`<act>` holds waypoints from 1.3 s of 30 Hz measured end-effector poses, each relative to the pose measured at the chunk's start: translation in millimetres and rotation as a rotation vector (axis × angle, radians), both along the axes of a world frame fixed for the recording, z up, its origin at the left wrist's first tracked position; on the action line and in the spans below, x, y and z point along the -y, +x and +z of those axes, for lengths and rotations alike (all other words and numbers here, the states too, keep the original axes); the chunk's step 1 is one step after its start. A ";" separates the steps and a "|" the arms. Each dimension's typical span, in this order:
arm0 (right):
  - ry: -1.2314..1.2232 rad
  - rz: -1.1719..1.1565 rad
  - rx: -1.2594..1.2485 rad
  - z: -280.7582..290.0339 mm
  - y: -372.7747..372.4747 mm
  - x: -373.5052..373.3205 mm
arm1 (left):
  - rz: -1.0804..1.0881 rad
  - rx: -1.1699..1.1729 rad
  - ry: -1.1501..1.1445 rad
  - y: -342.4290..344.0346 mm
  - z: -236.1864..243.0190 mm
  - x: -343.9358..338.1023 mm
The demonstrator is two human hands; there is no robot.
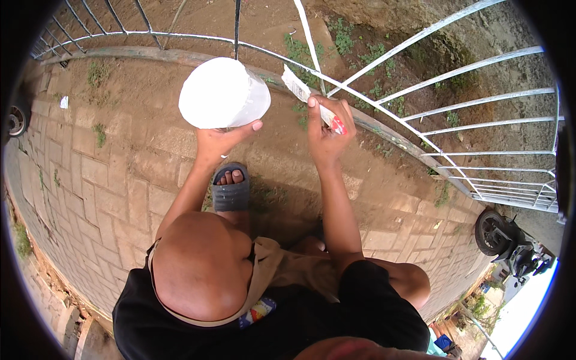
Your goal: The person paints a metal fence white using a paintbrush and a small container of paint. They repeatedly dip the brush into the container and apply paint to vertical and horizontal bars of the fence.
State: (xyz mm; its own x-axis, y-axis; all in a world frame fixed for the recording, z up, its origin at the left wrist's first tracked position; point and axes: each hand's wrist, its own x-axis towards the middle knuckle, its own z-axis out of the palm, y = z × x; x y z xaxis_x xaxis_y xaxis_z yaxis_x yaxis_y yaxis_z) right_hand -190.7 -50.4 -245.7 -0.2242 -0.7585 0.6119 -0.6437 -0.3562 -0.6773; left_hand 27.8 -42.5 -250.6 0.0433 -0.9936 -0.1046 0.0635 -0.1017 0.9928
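My left hand (221,141) is closed around the lower part of a white tub (257,99), with the thumb along its near side. The tub's round face is so bright that I cannot tell whether it is paint or a lid. To the right of it, my right hand (331,133) grips a paintbrush (297,85) with white-coated bristles and red on its handle end. The bristles point up and left, close to a metal fence (354,96); whether they touch a bar, I cannot tell. Bars on the fence's right are white, while several at the left look dark.
A low kerb (150,55) runs under the fence, with weeds (342,37) and soil behind. Brick paving (96,171) spreads around my sandalled foot (230,189). A parked motorcycle (510,243) stands at the right, and a wheel (18,120) shows at the far left.
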 end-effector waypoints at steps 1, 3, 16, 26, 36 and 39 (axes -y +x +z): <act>0.012 0.027 0.032 0.4 1.1 -1.7 | -0.008 0.007 -0.004 -0.1 -1.7 0.3; -0.005 -0.093 0.127 -6.0 -8.7 6.1 | -0.025 0.022 -0.015 0.1 -6.3 3.1; 0.071 0.119 -0.013 9.7 4.6 2.6 | -0.015 -0.002 -0.026 6.0 -3.0 6.8; -0.150 0.075 -0.214 38.1 -22.2 26.4 | 0.026 0.011 -0.074 9.6 -14.0 7.2; -0.171 0.071 -0.108 79.8 -16.0 54.5 | 0.043 -0.070 -0.065 22.8 -10.1 6.9; -0.185 0.097 -0.122 94.2 -5.7 69.1 | 0.040 -0.119 0.001 22.1 -12.0 5.6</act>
